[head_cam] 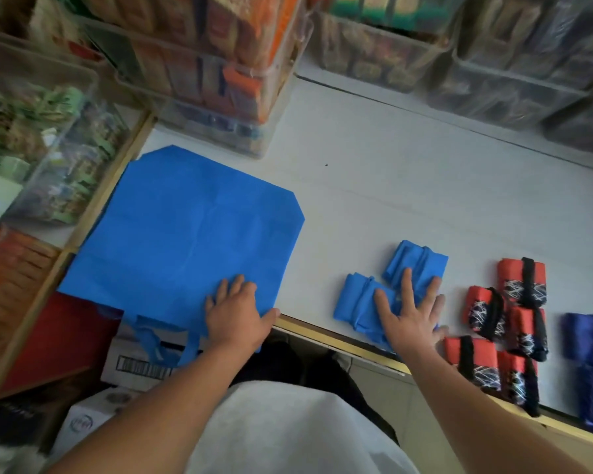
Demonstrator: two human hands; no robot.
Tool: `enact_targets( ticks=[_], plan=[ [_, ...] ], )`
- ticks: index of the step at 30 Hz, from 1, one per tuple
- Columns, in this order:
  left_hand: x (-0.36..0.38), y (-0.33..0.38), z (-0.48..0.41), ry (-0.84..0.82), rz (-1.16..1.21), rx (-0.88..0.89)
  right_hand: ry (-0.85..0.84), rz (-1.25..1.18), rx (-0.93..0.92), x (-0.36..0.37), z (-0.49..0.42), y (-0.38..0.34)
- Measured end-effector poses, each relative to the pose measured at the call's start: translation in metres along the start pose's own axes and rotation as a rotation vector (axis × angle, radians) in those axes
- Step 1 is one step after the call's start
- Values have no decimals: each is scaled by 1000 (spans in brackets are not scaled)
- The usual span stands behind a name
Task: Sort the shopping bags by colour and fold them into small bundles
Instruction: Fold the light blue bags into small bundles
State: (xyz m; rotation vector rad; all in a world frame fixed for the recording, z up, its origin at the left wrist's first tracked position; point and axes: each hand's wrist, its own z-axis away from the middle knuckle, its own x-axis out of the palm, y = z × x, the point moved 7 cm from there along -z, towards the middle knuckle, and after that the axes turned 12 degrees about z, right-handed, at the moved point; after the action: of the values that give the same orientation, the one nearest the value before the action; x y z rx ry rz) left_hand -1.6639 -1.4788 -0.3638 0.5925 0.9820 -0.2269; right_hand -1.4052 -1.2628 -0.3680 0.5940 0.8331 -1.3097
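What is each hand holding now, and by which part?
Nothing is gripped. The left hand lies flat on the open blue bag near its handle edge; the right hand lies flat on the folded blue bundles.

White table (408, 186), wood-edged. Flat blue bag (185, 227) under the left hand (237, 313) fingers. Two blue bundles (356, 295) under the right hand (411, 319) fingers. Red bundles (509, 271) just right of those fingers, purple bags (589, 340) further right. Clear bins (220, 80) well beyond the fingertips.

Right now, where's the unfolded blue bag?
Head view: the unfolded blue bag lies flat on the left of the white table, handles over the near edge, the left hand resting on it; folded blue bundles sit to its right.
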Motion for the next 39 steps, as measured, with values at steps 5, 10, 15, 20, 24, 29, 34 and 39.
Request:
enact_targets(
  ticks=[5, 10, 15, 20, 24, 29, 34, 39],
  plan=[
    [-6, -8, 1, 105, 182, 94, 23, 60, -22, 1, 2, 0],
    [-10, -4, 4, 95, 251, 110, 77, 61, -90, -12, 9, -6],
    [-29, 3, 4, 152, 430, 112, 130, 72, -8, -16, 21, 22],
    [-38, 36, 8, 143, 491, 248, -13, 60, 90, 0, 25, 67],
    [-43, 68, 17, 112, 522, 281, 53, 21, 112, -15, 25, 79],
    [-53, 96, 19, 81, 649, 233, 172, -266, -178, -59, 55, 7],
    [-81, 124, 3, 105, 865, 62, -391, -745, -457, -83, 107, -104],
    [-98, 167, -12, -104, 1049, 99, -99, -786, -461, -108, 100, -126]
  ],
)
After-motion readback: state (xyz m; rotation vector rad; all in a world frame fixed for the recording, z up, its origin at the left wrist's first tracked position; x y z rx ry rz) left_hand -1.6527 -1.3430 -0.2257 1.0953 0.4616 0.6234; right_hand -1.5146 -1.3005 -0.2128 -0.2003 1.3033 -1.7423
